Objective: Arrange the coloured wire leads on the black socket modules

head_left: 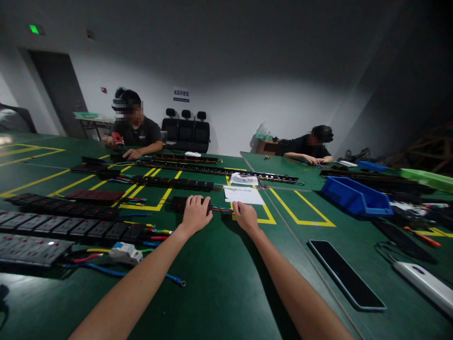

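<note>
My left hand (196, 215) lies over a short black socket block (179, 203), its fingers curled across the top and hiding part of it. Blue and red wires (221, 209) run out of the block's right end. Around the ends of these wires my right hand (245, 217) is closed, thumb and fingers pinched together. White paper sheets with printed text (244, 195) lie just beyond my right hand. Left of my hands, several long black socket strips (74, 224) rest in rows, loose coloured leads at their ends.
A white-blue circuit breaker (126, 253) sits on wires at the left. To the right are a phone (347, 274), a blue bin (356, 196), a white power bank (424, 285) and an orange-handled tool (423, 236). Across the table, one person holds a red drill (118, 140); another leans over the tabletop.
</note>
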The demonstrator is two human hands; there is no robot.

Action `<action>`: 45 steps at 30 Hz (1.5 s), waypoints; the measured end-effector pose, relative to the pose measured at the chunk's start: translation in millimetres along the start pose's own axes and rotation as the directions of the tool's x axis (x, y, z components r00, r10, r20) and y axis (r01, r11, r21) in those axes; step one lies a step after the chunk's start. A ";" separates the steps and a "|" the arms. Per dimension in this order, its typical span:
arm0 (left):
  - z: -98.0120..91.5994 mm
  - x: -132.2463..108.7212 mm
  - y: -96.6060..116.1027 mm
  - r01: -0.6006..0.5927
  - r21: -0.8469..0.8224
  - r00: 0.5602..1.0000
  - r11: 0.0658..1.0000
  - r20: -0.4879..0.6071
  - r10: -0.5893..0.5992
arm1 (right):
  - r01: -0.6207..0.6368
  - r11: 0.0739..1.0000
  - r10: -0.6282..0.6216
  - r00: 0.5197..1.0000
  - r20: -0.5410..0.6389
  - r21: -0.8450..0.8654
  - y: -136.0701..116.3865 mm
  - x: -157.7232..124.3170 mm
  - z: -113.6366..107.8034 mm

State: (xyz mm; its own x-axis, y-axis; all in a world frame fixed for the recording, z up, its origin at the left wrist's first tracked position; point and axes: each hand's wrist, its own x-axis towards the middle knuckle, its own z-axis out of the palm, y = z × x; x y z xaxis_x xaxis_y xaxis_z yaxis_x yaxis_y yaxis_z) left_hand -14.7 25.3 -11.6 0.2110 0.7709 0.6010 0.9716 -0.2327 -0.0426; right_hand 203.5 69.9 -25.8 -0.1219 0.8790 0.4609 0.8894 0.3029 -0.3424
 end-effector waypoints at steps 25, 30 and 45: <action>-0.3 0.1 0.9 0.016 -0.018 1.000 1.000 0.011 -0.016 | -0.001 1.000 0.001 1.000 0.004 -0.026 0.2 0.3 -0.4; 0.0 0.1 0.6 0.006 -0.009 1.000 1.000 0.009 -0.005 | 0.018 0.999 -0.019 1.000 -0.022 -0.029 1.3 0.3 1.3; -2.4 0.1 0.8 0.017 -0.064 1.000 0.998 0.021 -0.016 | 0.157 0.985 -0.147 0.978 -0.147 0.065 -5.0 -6.1 -4.1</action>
State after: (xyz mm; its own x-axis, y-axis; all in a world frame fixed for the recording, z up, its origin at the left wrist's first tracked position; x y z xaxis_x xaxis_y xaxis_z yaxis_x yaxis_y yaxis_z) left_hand -14.2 23.8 -9.6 0.1976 0.7866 0.5849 0.9663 -0.2566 0.0186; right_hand 201.6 61.5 -23.5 -0.1850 0.7615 0.6212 0.8288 0.4606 -0.3178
